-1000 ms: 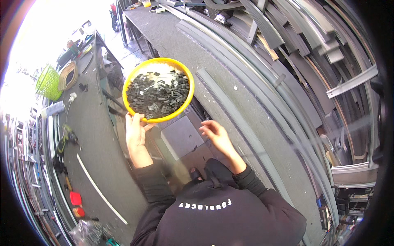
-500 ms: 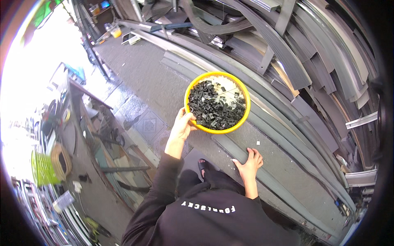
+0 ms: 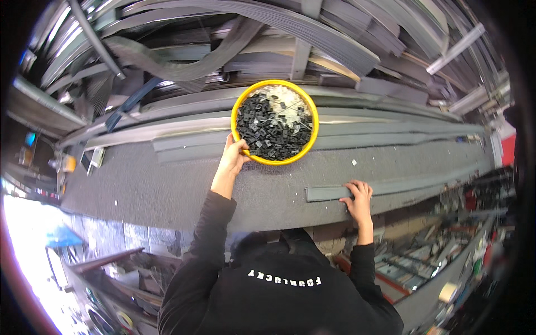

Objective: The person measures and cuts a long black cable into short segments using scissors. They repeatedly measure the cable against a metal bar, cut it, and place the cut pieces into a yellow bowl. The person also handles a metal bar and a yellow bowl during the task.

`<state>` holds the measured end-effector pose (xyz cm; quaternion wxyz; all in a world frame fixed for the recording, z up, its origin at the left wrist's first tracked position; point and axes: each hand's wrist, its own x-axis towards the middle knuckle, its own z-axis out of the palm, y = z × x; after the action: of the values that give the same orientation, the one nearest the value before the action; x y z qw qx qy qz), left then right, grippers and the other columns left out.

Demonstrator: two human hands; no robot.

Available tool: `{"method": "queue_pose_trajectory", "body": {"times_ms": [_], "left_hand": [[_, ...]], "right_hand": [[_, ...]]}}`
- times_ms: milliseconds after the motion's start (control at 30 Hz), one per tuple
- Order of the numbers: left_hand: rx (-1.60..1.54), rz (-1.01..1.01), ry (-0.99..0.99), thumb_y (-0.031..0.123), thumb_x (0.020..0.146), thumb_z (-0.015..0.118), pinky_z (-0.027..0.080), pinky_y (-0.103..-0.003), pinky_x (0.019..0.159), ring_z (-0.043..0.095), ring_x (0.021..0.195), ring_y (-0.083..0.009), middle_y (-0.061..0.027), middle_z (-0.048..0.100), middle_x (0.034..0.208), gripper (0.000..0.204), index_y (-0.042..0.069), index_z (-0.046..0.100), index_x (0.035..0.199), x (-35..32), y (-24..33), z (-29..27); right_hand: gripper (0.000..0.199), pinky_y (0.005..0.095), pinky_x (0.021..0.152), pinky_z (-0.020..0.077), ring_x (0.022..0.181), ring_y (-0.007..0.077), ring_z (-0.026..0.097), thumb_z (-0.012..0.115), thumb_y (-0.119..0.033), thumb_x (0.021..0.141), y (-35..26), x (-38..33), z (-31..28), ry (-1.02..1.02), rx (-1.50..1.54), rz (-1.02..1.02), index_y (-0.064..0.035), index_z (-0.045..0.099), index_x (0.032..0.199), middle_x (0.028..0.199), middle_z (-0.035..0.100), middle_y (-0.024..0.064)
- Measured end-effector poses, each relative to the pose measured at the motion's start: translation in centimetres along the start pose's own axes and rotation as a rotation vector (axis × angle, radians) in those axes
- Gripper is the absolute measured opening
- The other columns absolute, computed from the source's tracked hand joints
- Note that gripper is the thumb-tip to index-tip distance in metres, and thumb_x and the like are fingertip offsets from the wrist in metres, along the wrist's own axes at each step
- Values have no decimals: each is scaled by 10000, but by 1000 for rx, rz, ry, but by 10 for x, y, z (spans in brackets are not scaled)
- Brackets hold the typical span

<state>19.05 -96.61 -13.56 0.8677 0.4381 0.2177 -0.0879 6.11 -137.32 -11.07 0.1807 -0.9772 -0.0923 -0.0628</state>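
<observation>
The yellow bowl [image 3: 274,122] is sitting toward the back of the grey bench [image 3: 167,187], roughly at the middle of its length, with its far rim lying over the long grey strips [image 3: 184,142] that are running along the bench's rear edge. It is holding a heap of small black plastic pieces [image 3: 268,131], and a paler, whitish patch is showing through at the far side of the heap. The left hand [image 3: 233,157] is gripping the bowl's near-left rim, thumb hooked over the yellow edge and the fingers curling underneath, so that hand is closed on the bowl. The right hand [image 3: 358,199] is resting well apart from the bowl, near the bench's front edge, pressing flat with its fingers spread and slightly bent over the left end of a long grey profile bar [image 3: 402,187]; it is lying on the bar rather than clasping it, the hand open. That bar is stretching away along the front of the bench toward its right end. A tiny white fleck [image 3: 354,162] is lying on the bench top between the bowl and the bar. Behind the bench, racks are stacking up with dark curved metal lengths [image 3: 251,39] and grey strips, bending across the whole back of the scene. Both arms are coming up in black sleeves [image 3: 206,245] from a person in a black top leaning against the front edge. Below the bench's right front corner, cluttered shelving [image 3: 424,268] is showing, too jumbled to make out
</observation>
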Motion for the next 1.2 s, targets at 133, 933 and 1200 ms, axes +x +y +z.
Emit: {"method": "queue_pose_trajectory", "body": {"times_ms": [133, 933, 1200], "left_hand": [[-95, -61, -121, 37, 788, 523, 545, -511, 765, 543, 951, -251, -109, 485, 1122, 611, 112, 312, 1357, -9, -7, -9], [1832, 628, -101, 77, 600, 708, 484, -395, 819, 611, 907, -291, -68, 655, 965, 437, 92, 649, 1032, -227, 48, -117], [2047, 645, 407, 20, 564, 715, 460, -397, 907, 579, 1018, -283, -75, 619, 1021, 402, 92, 635, 951, -259, 169, -296]], "right_hand": [[488, 460, 949, 337, 1092, 320, 491, 796, -172, 589, -7, 1, 4, 23, -25, 44, -96, 641, 1046, 1081, 578, 100], [957, 532, 960, 351, 1183, 378, 484, 777, -504, 635, -239, 27, 25, -407, 296, -673, 29, 400, 1336, 1268, 513, 221], [691, 447, 842, 399, 930, 360, 566, 882, -326, 459, -67, -3, -5, -398, -152, -260, -11, 577, 994, 932, 616, 166]]}}
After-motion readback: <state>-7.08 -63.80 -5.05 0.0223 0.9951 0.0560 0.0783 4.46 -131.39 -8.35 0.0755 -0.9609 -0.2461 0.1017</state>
